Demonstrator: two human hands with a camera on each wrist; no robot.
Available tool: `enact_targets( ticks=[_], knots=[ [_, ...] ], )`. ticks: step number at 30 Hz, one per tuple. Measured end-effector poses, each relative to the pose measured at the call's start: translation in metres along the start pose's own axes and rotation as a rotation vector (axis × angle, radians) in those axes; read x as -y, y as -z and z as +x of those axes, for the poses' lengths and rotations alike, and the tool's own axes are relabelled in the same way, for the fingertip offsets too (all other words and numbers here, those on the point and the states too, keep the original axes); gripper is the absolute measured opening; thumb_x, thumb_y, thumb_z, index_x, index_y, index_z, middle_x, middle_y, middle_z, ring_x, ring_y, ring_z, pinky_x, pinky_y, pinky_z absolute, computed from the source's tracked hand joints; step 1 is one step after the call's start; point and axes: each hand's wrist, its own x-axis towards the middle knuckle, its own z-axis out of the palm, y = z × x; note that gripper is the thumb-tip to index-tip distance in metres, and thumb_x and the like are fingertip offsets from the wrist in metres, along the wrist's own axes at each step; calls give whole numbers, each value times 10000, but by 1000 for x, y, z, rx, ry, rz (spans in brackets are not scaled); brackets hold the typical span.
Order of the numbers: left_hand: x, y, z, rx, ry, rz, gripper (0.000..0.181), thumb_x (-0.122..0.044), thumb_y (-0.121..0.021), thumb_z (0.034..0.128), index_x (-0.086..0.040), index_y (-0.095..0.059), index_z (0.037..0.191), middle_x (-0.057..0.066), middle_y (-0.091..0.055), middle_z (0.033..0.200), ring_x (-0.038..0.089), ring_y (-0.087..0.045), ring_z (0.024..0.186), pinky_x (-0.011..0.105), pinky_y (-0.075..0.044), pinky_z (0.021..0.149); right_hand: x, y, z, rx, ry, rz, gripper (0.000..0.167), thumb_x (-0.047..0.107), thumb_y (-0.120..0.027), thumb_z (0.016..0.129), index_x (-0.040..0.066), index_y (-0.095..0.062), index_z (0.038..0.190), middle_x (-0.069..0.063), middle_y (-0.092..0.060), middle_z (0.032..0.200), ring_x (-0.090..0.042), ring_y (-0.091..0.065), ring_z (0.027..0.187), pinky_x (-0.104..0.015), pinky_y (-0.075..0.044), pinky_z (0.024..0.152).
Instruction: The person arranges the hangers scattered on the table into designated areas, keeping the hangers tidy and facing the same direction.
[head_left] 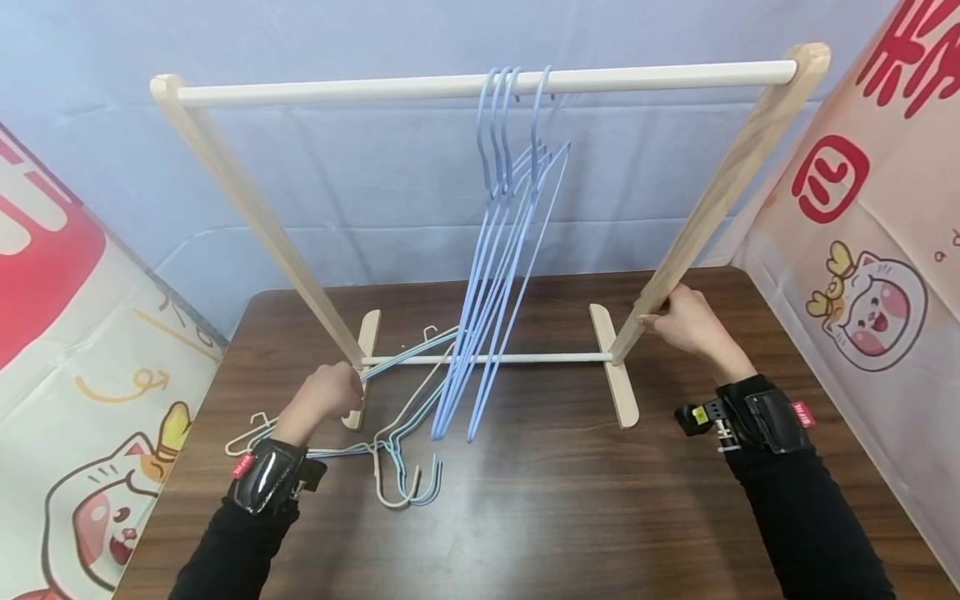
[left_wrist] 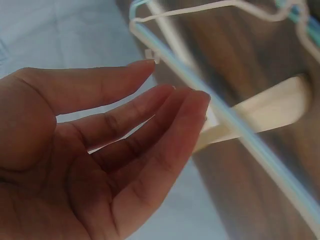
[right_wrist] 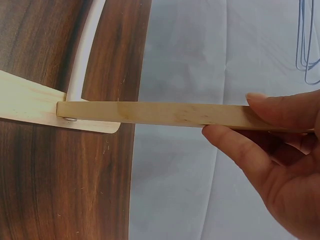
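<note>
A wooden clothes rack with a white top rod [head_left: 637,79] stands on the table. Several blue hangers [head_left: 535,133] hang near the rod's middle. My right hand [head_left: 686,321] grips the rack's right upright post [right_wrist: 165,112] low down, thumb on one side and fingers on the other. My left hand [head_left: 326,396] is over the loose beige and light-blue hangers [left_wrist: 240,125] piled at the rack's left foot. In the left wrist view its fingers bend loosely, thumb and fingertips apart with nothing between them. Whether it touches a hanger I cannot tell.
The rack's left foot [head_left: 367,333] and right foot [head_left: 618,375] rest on the brown wooden table [head_left: 525,517], joined by a thin white lower rod [head_left: 558,358]. A pale blue cloth [head_left: 337,183] hangs behind, with printed sheets at both sides.
</note>
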Motion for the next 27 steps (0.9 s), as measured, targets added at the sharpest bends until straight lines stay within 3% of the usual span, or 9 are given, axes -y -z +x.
enact_targets(
  ticks=[6,11,17,21,27],
  knots=[
    [16,-28,1,1,5,41,84,-57,-641,654,-81,-599,585,5,-538,550,159,-495,499,280,-390,467,0,0,0,2,0,-1,368,45,-585,857,-116,-442,1155,-324,-523,1030,-408,-578,873,-372,-464,619],
    [27,-46,2,-20,-11,52,45,-51,-661,622,-78,-649,656,12,-579,628,185,-500,578,322,-422,517,-1,-1,0,-5,3,-3,360,37,-582,854,-107,-446,1154,-314,-522,1030,-410,-573,879,-371,-461,617],
    [30,-60,5,-23,44,30,69,-58,-632,652,-98,-590,614,24,-539,596,200,-483,557,329,-395,491,-1,-1,0,-3,4,2,350,35,-576,856,-112,-451,1148,-318,-527,1018,-405,-582,864,-368,-471,618],
    [30,-68,5,-57,74,28,116,-87,-583,702,-87,-536,597,72,-516,612,219,-470,549,340,-384,469,0,0,0,-1,5,2,350,38,-578,857,-115,-452,1146,-321,-526,1019,-408,-579,867,-372,-465,617],
    [28,-75,4,-89,81,24,111,-55,-581,694,-86,-526,603,86,-501,622,224,-463,542,329,-380,448,0,0,0,0,0,8,354,36,-575,859,-115,-444,1152,-322,-522,1024,-413,-578,876,-380,-473,629]
  ],
)
